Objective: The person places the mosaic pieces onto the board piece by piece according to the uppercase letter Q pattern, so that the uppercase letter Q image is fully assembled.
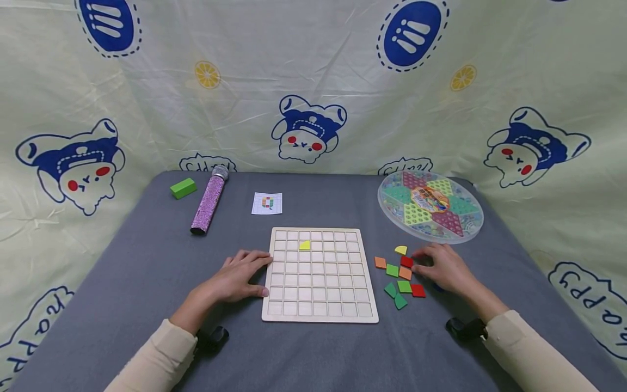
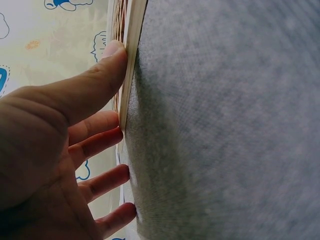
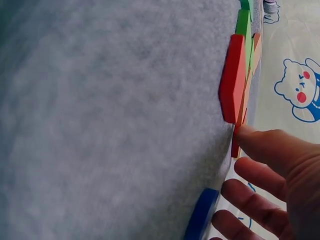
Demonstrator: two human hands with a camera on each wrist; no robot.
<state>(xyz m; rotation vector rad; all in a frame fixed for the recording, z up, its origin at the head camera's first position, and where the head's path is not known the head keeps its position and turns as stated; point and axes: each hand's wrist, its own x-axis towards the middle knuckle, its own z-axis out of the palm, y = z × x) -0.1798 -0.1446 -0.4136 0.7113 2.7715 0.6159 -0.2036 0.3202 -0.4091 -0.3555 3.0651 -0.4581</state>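
My left grip (image 1: 243, 275) lies with fingers outstretched and parted, the thumb and some fingertips touching the edge of the pale wooden board (image 1: 325, 268), a square grid of shallow cells with one yellow tile (image 1: 305, 245) near its top. My right grip (image 1: 443, 267) reaches a flat, smooth red tile (image 1: 406, 261) to the board's right; thumb and forefinger come up to it, but I cannot tell whether they pinch it. Squares of orange and green and a yellow half-round (image 1: 400, 250) lie near it on the grey, woven-looking cloth of the surface (image 1: 320, 356). A blue piece (image 3: 201, 215), cut off by the right wrist view's lower edge, is mostly hidden under my hand from above. The small card's (image 1: 266, 203) coloured figure is too tiny to read surely.
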